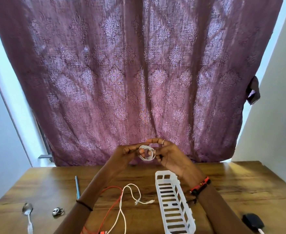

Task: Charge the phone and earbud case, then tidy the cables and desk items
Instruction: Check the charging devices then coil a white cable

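Both hands are raised above the far edge of the wooden desk point(54, 179). Between them is a white cable coil point(147, 153), wound into a small ring. My left hand point(127, 152) pinches the coil's left side. My right hand point(169, 154) curls its fingers around the right side and over the top. A loose white cable point(130, 193) and a red cable point(112, 205) lie on the desk below my arms. A black earbud case point(252, 220) with a white plug in it sits at the near right. No phone is in view.
A white slotted plastic basket point(174, 200) lies right of centre under my right wrist. A blue pen point(77, 188), a metal spoon point(27, 215) and a small metal clip point(58, 211) lie on the left. A purple patterned curtain point(139, 73) hangs behind the desk.
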